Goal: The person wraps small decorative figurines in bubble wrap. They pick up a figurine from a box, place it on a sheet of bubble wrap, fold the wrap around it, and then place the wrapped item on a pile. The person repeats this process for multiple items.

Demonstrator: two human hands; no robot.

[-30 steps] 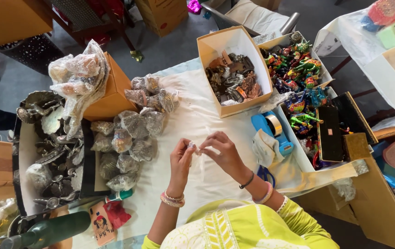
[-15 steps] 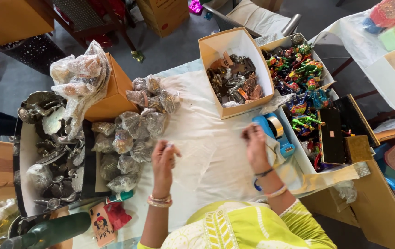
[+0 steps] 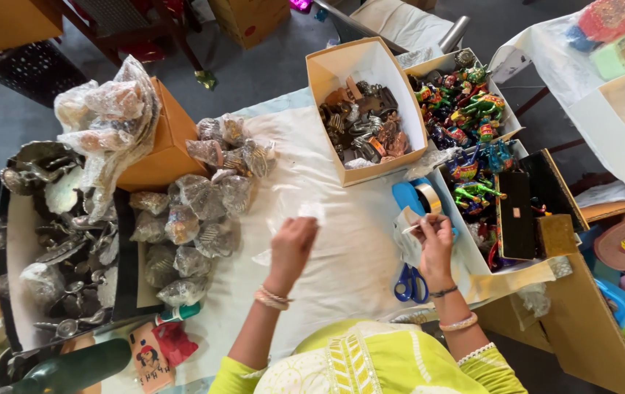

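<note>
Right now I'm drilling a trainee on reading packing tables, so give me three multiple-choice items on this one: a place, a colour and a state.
1. Where do the scissors lie?
A. on the white cloth beside the right hand
B. inside the tan box
C. on the floor

2. What colour are the scissors' handles?
A. red
B. blue
C. black

3. How is the left hand?
A. flat and spread on the cloth
B. inside a box
C. fingers closed on a clear plastic wrap

Key: 1 A, they lie on the white cloth just below the right hand; 2 B, both loops are blue; 3 C, the fingers pinch the clear wrap above the cloth.
</note>
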